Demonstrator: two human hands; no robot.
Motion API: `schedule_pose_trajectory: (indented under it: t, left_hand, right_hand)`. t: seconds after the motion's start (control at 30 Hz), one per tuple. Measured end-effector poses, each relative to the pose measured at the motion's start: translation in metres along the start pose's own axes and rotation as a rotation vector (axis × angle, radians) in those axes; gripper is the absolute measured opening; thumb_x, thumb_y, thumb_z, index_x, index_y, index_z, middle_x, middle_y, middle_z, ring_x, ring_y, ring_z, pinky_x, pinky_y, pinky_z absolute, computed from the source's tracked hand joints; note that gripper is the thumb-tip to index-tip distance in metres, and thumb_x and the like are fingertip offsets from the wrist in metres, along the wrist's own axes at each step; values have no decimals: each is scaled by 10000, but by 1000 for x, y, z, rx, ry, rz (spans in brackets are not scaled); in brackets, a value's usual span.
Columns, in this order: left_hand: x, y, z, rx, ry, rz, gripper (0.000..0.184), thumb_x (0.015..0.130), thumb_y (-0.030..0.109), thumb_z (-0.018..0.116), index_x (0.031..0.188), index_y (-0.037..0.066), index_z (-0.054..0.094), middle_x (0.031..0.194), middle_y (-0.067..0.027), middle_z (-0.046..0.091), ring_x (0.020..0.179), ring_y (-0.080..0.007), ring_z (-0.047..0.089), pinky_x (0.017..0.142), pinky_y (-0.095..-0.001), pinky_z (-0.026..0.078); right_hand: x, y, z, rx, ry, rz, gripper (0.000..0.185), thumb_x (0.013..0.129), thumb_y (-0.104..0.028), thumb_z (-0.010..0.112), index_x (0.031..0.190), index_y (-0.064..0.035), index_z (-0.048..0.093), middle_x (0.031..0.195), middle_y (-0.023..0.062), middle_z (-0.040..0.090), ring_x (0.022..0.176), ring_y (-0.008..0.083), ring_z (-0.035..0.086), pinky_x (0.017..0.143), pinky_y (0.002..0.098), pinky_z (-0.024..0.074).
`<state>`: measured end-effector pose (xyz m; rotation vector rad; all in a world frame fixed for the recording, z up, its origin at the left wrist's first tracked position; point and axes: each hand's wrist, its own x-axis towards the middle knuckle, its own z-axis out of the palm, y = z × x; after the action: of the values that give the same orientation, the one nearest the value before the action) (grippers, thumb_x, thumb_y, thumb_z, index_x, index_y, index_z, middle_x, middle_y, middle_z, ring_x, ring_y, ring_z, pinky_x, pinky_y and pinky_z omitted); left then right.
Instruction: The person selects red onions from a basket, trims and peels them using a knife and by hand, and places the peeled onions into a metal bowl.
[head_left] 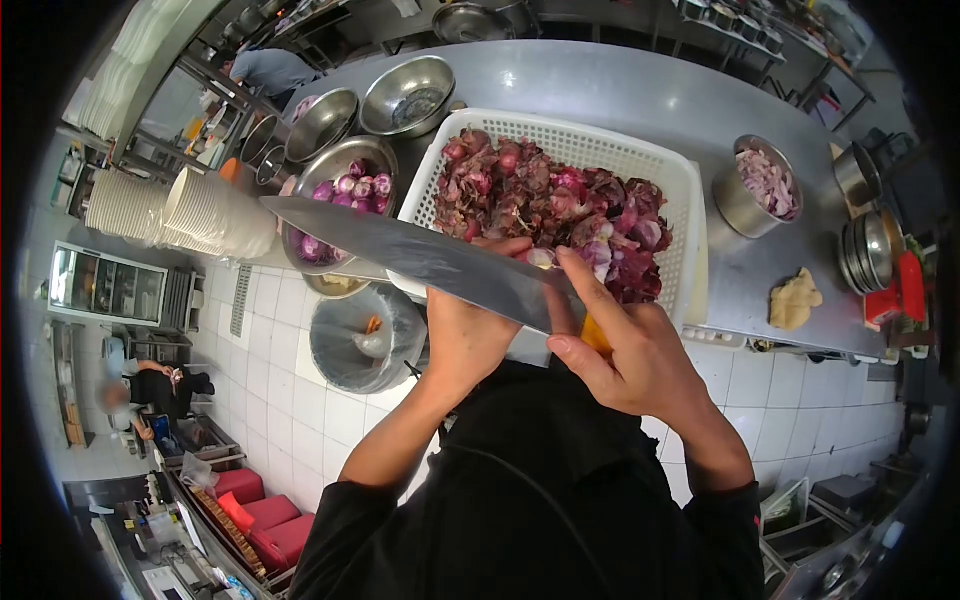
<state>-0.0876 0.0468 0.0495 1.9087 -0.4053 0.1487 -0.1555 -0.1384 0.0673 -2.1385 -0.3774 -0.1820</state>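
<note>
A large kitchen knife point(420, 255) points left across the view, its broad blade in front of my left hand. My right hand point(635, 355) is closed round its yellow handle point(596, 335), with the index finger stretched along the blade's heel. Behind the blade, my left hand point(470, 335) has its fingers curled; only some fingertips show past the upper edge. A pale pink red onion point(540, 258) peeks out by those fingertips, mostly hidden. Beyond both hands stands a white perforated basket point(690, 215) heaped with red onions and loose skins point(540, 185).
Left of the basket, a steel bowl point(385, 160) holds peeled purple onions point(352, 188); other steel bowls point(408, 97) stand behind. A steel pot point(745, 205) of onion pieces and a yellowish cloth point(795, 300) are right. A lined bin point(365, 340) stands below the table's edge. Other people are farther off.
</note>
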Motion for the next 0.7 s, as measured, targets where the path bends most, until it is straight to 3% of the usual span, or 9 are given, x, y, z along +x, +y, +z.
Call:
schedule_pose_trajectory:
  t: [0.07, 0.2, 0.37, 0.47, 0.7]
  left_hand:
    - [0, -2, -1, 57, -6, 40, 319, 710, -11, 771, 1027, -3, 738, 978, -131, 717, 947, -252, 675, 886, -349, 507]
    - [1, 0, 6, -44, 42, 4, 288, 707, -19, 762, 994, -2, 743, 974, -121, 731, 946, -255, 701, 861, -348, 532]
    - [-1, -10, 9, 63, 23, 112, 285, 709, -28, 755, 993, -2, 743, 995, -112, 740, 921, -242, 716, 827, -344, 549]
    - [1, -9, 8, 34, -2, 47, 274, 712, -29, 760, 984, -7, 736, 1008, -118, 738, 899, -236, 716, 804, -340, 546]
    - [9, -5, 5, 70, 64, 97, 271, 721, 3, 799, 974, -30, 708, 975, -126, 731, 828, -224, 704, 733, -326, 535]
  right_hand:
    - [0, 4, 3, 0, 27, -24, 694, 924, -333, 670, 1457, 36, 420, 630, 180, 618, 579, 352, 658, 560, 404, 506]
    - [2, 3, 9, -74, 84, -25, 650, 924, -326, 669, 1425, 31, 458, 625, 163, 620, 551, 334, 654, 539, 392, 505]
    - [5, 2, 14, -116, 97, 28, 616, 931, -322, 658, 1406, 22, 470, 617, 148, 626, 530, 326, 652, 528, 392, 513]
    - [6, 4, 12, -12, 76, 78, 638, 914, -222, 684, 1438, 44, 436, 622, 179, 619, 566, 357, 652, 557, 394, 494]
    - [2, -4, 4, -15, 25, 86, 726, 911, -251, 691, 1478, 64, 364, 651, 197, 626, 589, 373, 658, 581, 404, 505]
